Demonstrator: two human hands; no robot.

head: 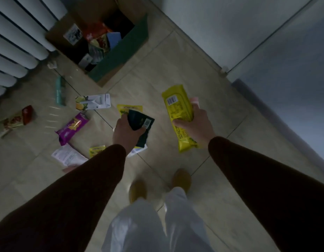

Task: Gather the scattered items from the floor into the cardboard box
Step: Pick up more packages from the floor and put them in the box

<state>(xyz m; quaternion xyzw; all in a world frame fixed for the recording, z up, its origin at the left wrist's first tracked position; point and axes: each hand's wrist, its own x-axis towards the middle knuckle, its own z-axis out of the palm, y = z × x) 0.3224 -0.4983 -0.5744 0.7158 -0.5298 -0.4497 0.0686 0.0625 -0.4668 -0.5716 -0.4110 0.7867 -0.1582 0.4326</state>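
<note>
A person stands over a tiled floor (175, 70), both hands loaded. The left hand (125, 131) pinches a dark packet (141, 120); the right hand (195, 128) wraps around a long yellow pack (179, 113). The cardboard box (119, 57) sits ahead, partly filled. Either grip looks loose (the yellow pack overhangs), so a packet could slip short of the box. A purple packet (72, 128) and others lie scattered left.
</note>
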